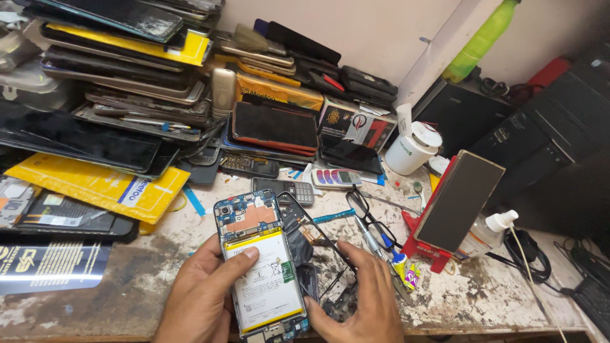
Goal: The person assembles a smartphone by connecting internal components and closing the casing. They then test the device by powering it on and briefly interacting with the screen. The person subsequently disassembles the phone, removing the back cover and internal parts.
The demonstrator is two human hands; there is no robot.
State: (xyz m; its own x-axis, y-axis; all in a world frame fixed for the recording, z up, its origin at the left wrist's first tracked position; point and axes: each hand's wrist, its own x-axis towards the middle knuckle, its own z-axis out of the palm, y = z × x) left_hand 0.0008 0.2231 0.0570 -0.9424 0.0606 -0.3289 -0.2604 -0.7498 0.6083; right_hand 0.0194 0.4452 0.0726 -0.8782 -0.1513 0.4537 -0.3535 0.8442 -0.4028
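My left hand (202, 293) holds an opened smartphone (259, 263) with its back off, thumb resting on the white battery; a blue circuit board shows at its top. My right hand (362, 298) lies just to the right on the worn workbench (483, 298), fingers on a thin black frame piece (318, 236) and dark loose parts. Both hands sit near the bench's front edge.
Tall stacks of phones and screens (114, 82) crowd the back left, with yellow boxes (101, 184). Old keypad phones (335, 178), glasses (372, 219), a screwdriver (372, 241), a red stand holding a phone (454, 203), a white jar (412, 149), a dropper bottle (489, 230) and cables lie right.
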